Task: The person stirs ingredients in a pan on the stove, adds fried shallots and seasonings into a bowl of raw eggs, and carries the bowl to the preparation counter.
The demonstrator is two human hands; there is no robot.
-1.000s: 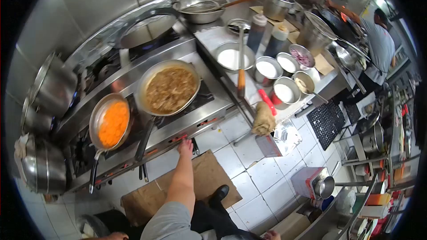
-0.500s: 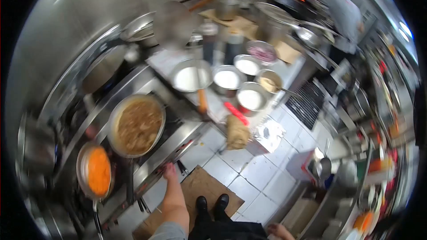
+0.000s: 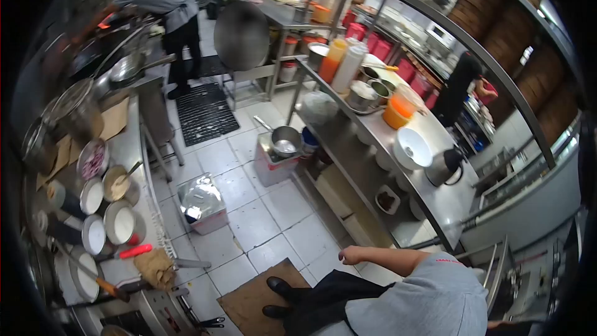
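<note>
Turned from stove (image 3: 152, 308) toward steel table (image 3: 459, 202); R hand (image 3: 351, 254) held out, near side.
Seen w/ fingers curled, nothing visible in grip; can't tell if fully closed. L hand out of view, grip unknown. Nearest to R hand: white dish (image 3: 390, 210) w/ dark food, on lower shelf (image 3: 342, 152) beneath tabletop, untouched. Prob. light & stiff, poss. slick if greasy, maybe breakable; best taken by opposite rims, kept level. Vs. earlier frame: swung away from pans of orange pcs. & brown food; L hand gone from stove front; R hand up from bottom edge, now in full view.
</note>
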